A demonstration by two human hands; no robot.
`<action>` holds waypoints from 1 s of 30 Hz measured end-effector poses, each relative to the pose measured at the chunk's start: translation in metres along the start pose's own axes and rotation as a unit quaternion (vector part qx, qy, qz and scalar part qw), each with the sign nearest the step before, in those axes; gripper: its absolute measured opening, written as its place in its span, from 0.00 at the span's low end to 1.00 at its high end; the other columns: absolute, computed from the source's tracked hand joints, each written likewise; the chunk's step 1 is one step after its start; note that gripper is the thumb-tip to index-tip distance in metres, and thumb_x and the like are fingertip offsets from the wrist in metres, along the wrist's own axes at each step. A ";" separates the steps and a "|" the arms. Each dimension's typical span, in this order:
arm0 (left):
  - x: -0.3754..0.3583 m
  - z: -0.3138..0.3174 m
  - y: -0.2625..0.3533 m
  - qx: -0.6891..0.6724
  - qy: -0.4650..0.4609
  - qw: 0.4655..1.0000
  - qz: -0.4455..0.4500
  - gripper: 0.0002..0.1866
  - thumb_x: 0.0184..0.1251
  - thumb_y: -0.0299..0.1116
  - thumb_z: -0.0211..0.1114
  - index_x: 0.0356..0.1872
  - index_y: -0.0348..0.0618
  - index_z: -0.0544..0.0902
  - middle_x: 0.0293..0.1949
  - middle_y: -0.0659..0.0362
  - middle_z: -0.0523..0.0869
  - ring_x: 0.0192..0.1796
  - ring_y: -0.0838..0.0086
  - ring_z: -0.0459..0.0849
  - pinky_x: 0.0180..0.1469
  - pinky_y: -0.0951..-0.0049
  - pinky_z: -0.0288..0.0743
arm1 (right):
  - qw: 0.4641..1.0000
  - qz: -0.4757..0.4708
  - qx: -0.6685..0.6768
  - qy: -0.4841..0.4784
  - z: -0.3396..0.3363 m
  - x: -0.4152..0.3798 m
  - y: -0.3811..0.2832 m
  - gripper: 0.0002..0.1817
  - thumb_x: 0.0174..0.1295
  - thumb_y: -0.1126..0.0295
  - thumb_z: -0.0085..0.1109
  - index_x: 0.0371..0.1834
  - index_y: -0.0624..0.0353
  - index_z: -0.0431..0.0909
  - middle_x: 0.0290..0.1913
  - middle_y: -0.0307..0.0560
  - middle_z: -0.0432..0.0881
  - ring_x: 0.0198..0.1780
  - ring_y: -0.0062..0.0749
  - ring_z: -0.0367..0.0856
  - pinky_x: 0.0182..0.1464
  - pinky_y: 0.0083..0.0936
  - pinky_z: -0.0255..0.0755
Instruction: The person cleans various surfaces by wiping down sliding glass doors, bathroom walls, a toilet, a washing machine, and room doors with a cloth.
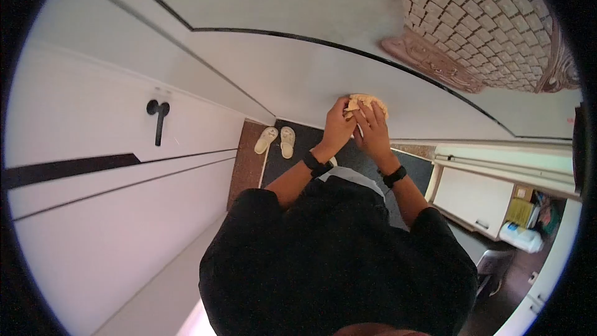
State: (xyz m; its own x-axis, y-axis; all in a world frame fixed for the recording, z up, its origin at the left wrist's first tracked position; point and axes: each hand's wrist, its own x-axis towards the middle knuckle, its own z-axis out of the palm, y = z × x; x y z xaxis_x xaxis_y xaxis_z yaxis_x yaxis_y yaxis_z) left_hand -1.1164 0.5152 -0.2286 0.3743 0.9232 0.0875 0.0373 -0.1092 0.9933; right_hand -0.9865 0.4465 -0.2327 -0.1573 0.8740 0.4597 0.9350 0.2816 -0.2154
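A crumpled pale orange-yellow cloth is bunched up in front of a white upright panel. My left hand grips its left side, fingers curled around the edge. From the right, my right hand has its fingers bent over the lower part of the cloth. The two hands are close together, almost touching. Whether the cloth presses on the panel cannot be made out. Each wrist wears a black band.
A white door with a black handle stands at left. Cream clogs lie on the floor by a dark mat. At right are a white cabinet and a white jug. A brick-patterned relief is above.
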 end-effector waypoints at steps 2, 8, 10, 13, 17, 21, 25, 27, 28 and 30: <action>-0.002 -0.006 0.007 0.013 -0.005 1.000 -0.017 0.18 0.64 0.25 0.62 0.54 0.32 0.73 0.46 0.45 0.84 0.47 0.61 0.85 0.47 0.66 0.80 | 1.000 -0.013 0.020 0.002 0.003 0.001 0.002 0.28 0.56 0.72 0.63 0.63 0.53 0.71 0.71 0.46 0.65 0.71 0.56 0.60 0.70 0.50 0.60; -0.011 -0.001 0.010 0.030 0.018 0.999 -0.016 0.19 0.66 0.28 0.63 0.56 0.33 0.72 0.46 0.44 0.84 0.47 0.60 0.85 0.47 0.65 0.81 | 0.994 -0.052 0.090 0.023 0.009 0.001 0.013 0.36 0.51 0.74 0.67 0.68 0.52 0.68 0.74 0.48 0.61 0.75 0.59 0.53 0.73 0.49 0.54; -0.013 -0.021 0.002 0.071 0.047 0.996 -0.032 0.18 0.67 0.30 0.63 0.55 0.33 0.73 0.46 0.45 0.84 0.47 0.60 0.85 0.47 0.65 0.80 | 0.993 -0.054 0.107 -0.002 0.025 0.014 -0.001 0.37 0.52 0.75 0.66 0.69 0.52 0.68 0.74 0.48 0.61 0.75 0.58 0.53 0.74 0.49 0.54; -0.017 -0.035 -0.009 0.087 0.117 0.989 -0.019 0.13 0.66 0.27 0.61 0.49 0.33 0.74 0.41 0.45 0.84 0.41 0.61 0.85 0.42 0.67 0.78 | 0.986 -0.074 0.147 -0.032 0.028 0.034 -0.019 0.37 0.53 0.77 0.65 0.70 0.52 0.66 0.74 0.49 0.60 0.75 0.57 0.53 0.74 0.48 0.53; -0.012 -0.071 -0.033 0.039 0.189 0.981 -0.022 0.10 0.67 0.26 0.58 0.46 0.33 0.74 0.38 0.50 0.84 0.38 0.69 0.83 0.39 0.69 0.77 | 0.975 -0.100 0.175 -0.091 0.056 0.067 -0.042 0.39 0.53 0.79 0.64 0.72 0.52 0.64 0.74 0.49 0.60 0.76 0.53 0.52 0.74 0.47 0.53; -0.007 -0.115 -0.017 -0.042 0.269 0.960 -0.057 0.12 0.69 0.28 0.58 0.49 0.33 0.76 0.41 0.57 0.83 0.40 0.76 0.80 0.40 0.74 0.76 | 0.960 -0.146 0.215 -0.103 0.075 0.116 -0.079 0.41 0.49 0.81 0.64 0.72 0.52 0.64 0.74 0.49 0.61 0.77 0.49 0.53 0.74 0.42 0.56; 0.007 -0.172 -0.037 -0.112 0.324 0.937 -0.070 0.10 0.70 0.26 0.57 0.49 0.35 0.76 0.42 0.58 0.82 0.40 0.79 0.78 0.39 0.77 0.74 | 0.948 -0.195 0.246 -0.061 0.091 0.165 -0.117 0.40 0.49 0.81 0.64 0.70 0.54 0.65 0.74 0.49 0.61 0.76 0.50 0.55 0.72 0.42 0.59; 0.016 -0.191 -0.028 -0.142 0.323 0.935 -0.040 0.08 0.71 0.26 0.57 0.46 0.36 0.76 0.41 0.59 0.82 0.39 0.79 0.78 0.39 0.77 0.74 | 0.951 -0.181 0.244 -0.061 0.091 0.183 -0.134 0.40 0.49 0.81 0.63 0.70 0.54 0.65 0.74 0.49 0.61 0.76 0.50 0.54 0.73 0.41 0.59; 0.019 -0.198 -0.021 -0.159 0.321 0.933 -0.029 0.07 0.71 0.26 0.57 0.45 0.36 0.76 0.41 0.59 0.82 0.39 0.79 0.77 0.39 0.77 0.74 | 0.953 -0.171 0.244 -0.064 0.085 0.189 -0.141 0.39 0.50 0.81 0.63 0.70 0.55 0.65 0.74 0.50 0.61 0.77 0.50 0.54 0.73 0.41 0.59; 0.025 -0.197 -0.015 -0.193 0.313 0.930 -0.013 0.05 0.72 0.27 0.56 0.42 0.37 0.75 0.39 0.60 0.81 0.38 0.80 0.77 0.38 0.77 0.74 | 0.957 -0.159 0.237 -0.060 0.075 0.193 -0.146 0.39 0.50 0.79 0.64 0.70 0.55 0.65 0.73 0.50 0.61 0.76 0.51 0.54 0.73 0.43 0.58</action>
State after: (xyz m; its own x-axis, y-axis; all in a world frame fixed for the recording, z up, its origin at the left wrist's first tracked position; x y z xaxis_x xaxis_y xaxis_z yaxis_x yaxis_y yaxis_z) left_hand -1.2901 0.6122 -0.2261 -0.2388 0.9706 -0.0310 -0.3420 -0.0542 0.9382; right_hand -1.1770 0.6037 -0.1776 -0.4715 0.7456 0.4709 0.5891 0.6637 -0.4610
